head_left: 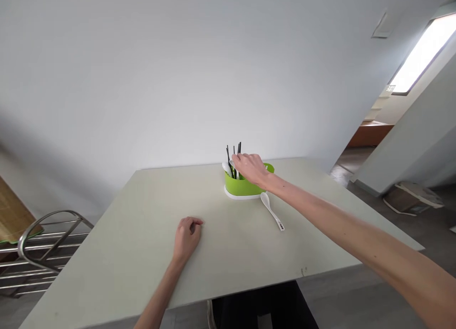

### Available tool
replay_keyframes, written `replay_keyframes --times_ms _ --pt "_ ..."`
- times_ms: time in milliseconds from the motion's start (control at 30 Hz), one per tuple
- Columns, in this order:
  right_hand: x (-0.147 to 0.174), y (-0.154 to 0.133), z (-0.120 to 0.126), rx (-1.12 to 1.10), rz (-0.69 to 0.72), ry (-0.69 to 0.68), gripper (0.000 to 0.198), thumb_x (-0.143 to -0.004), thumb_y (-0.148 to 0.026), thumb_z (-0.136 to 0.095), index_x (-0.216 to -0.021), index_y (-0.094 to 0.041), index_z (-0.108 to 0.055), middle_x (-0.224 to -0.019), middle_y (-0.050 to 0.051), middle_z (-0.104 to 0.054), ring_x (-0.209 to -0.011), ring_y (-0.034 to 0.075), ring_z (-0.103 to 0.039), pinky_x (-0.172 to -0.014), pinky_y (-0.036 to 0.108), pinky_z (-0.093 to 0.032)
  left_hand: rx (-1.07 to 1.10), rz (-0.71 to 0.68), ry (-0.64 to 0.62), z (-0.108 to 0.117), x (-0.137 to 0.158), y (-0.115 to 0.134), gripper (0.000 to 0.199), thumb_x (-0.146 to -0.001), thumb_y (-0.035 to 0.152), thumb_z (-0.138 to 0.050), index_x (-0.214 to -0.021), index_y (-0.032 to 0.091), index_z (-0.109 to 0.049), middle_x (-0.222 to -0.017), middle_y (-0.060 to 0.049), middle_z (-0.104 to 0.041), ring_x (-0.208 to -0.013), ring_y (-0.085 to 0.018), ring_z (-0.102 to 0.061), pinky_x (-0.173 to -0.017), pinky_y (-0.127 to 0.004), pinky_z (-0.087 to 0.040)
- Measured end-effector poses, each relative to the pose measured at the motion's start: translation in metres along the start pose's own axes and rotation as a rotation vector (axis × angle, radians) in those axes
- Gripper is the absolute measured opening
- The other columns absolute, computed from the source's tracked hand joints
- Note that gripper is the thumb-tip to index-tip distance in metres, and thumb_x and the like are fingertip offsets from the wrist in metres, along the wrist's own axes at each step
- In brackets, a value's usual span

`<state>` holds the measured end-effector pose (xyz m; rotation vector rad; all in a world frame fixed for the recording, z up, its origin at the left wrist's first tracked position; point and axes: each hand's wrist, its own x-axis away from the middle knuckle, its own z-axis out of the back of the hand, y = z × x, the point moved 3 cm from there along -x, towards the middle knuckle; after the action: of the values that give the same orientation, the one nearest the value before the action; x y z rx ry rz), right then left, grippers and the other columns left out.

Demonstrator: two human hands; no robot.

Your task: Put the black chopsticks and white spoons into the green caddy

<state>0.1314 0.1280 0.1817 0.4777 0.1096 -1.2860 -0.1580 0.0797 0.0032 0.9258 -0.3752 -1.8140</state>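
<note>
My right hand reaches over a green utensil holder with a white base, near the back of the table. Its fingers are closed at the upper end of a white spoon that stands in the holder, partly hidden by the hand. Several black chopsticks and another white spoon stick up at the holder's left end. On the table in front lies a white spoon, its bowl close to the holder. My left hand rests on the table, fingers loosely curled, holding nothing.
The pale table has its back edge against a white wall. A metal rack stands on the left. At the right, a covered bin-like object sits on the grey floor by a doorway.
</note>
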Motion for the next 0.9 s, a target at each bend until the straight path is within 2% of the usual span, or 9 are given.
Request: replay_keyframes --times_ms 233,400,533,667,767,833,900 --pt "-0.002 -0.025 -0.020 -0.033 0.054 -0.063 0.027 -0.101 -0.008 -0.045 -0.121 -0.012 -0.063 -0.105 0.017 -0.078 -0.099 0.028 -0.071 -0.074 0.031 -0.042 0.028 0.027 -0.007 -0.001 0.001 -0.006 0.022 -0.086 0.023 -0.049 -0.084 0.024 -0.071 -0.090 -0.006 -0.076 -0.094 -0.025 -0.068 -0.086 -0.040 -0.054" --pt "-0.008 -0.035 -0.025 -0.083 0.032 -0.084 0.030 -0.098 -0.010 -0.051 -0.125 -0.012 -0.063 -0.101 0.016 -0.079 -0.097 0.027 -0.071 -0.072 0.030 -0.043 0.029 0.027 0.002 -0.002 0.001 -0.008 0.022 -0.085 0.022 -0.049 -0.082 0.024 -0.071 -0.088 -0.005 -0.076 -0.093 -0.025 -0.067 -0.087 -0.040 -0.053" --pt "-0.006 -0.035 -0.020 -0.133 0.019 -0.062 0.027 -0.100 -0.016 -0.051 -0.123 -0.012 -0.064 -0.101 0.015 -0.079 -0.095 0.027 -0.072 -0.071 0.031 -0.043 0.023 0.018 0.001 0.000 0.001 -0.007 0.022 -0.086 0.022 -0.049 -0.082 0.024 -0.071 -0.088 -0.005 -0.076 -0.092 -0.025 -0.067 -0.085 -0.039 -0.053" --pt "0.025 -0.020 -0.009 -0.223 0.099 0.009 0.027 -0.105 -0.026 -0.051 -0.128 -0.019 -0.064 -0.105 0.010 -0.079 -0.095 0.023 -0.071 -0.073 0.029 -0.043 0.011 0.013 0.000 0.001 0.001 -0.005 0.022 -0.085 0.022 -0.050 -0.083 0.024 -0.072 -0.088 -0.005 -0.076 -0.092 -0.024 -0.068 -0.085 -0.038 -0.053" --pt "0.062 0.004 -0.005 -0.369 0.198 0.097 0.026 -0.106 -0.028 -0.047 -0.120 -0.023 -0.068 -0.095 0.004 -0.079 -0.081 0.018 -0.070 -0.068 0.027 -0.040 0.006 0.016 0.001 0.001 -0.001 -0.003 0.022 -0.084 0.022 -0.050 -0.084 0.024 -0.073 -0.089 -0.005 -0.076 -0.092 -0.024 -0.068 -0.085 -0.037 -0.054" --pt "0.086 0.027 -0.013 -0.417 0.111 0.055 0.026 -0.106 -0.030 -0.045 -0.113 -0.024 -0.069 -0.092 0.003 -0.078 -0.076 0.016 -0.068 -0.066 0.027 -0.038 0.005 0.029 -0.003 -0.001 -0.002 -0.003 0.023 -0.084 0.023 -0.051 -0.084 0.024 -0.073 -0.090 -0.005 -0.077 -0.093 -0.024 -0.069 -0.086 -0.037 -0.055" --pt "0.105 0.050 -0.031 -0.436 -0.110 -0.091 0.025 -0.105 -0.033 -0.046 -0.111 -0.025 -0.069 -0.098 0.003 -0.078 -0.081 0.017 -0.069 -0.068 0.027 -0.039 0.001 0.039 -0.009 -0.002 -0.004 -0.004 0.023 -0.084 0.025 -0.051 -0.084 0.024 -0.074 -0.090 -0.005 -0.077 -0.093 -0.025 -0.068 -0.087 -0.038 -0.055"
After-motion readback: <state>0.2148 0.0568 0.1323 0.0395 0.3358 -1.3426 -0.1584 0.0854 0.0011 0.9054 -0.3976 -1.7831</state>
